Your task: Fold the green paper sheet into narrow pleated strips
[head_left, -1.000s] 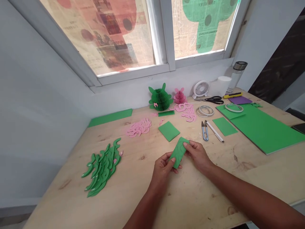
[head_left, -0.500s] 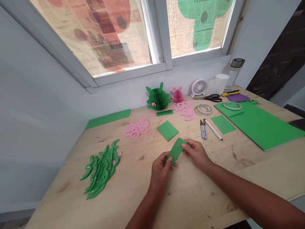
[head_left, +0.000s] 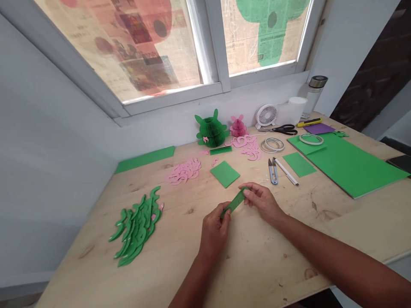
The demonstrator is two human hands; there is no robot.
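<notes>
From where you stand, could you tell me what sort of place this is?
Probably a paper-craft workspace: a pale wooden table with cut pink paper shapes, a green honeycomb paper model, and black-handled scissors.

Since the earlier views, the green foam piece (head_left: pixel 234 202) has rolled from showing its broad, flat face to standing almost edge-on, so it now reads as a narrow slanted strip. The left hand (head_left: pixel 215 231) grips its lower end, while the right hand (head_left: pixel 262 202) has its fingertips (head_left: pixel 246 193) pinched on the upper end instead of spread behind the wider face. The head camera has also turned slightly, so the bench (head_left: pixel 263 265) and everything on it sit a little further left and lower in the view.
</notes>
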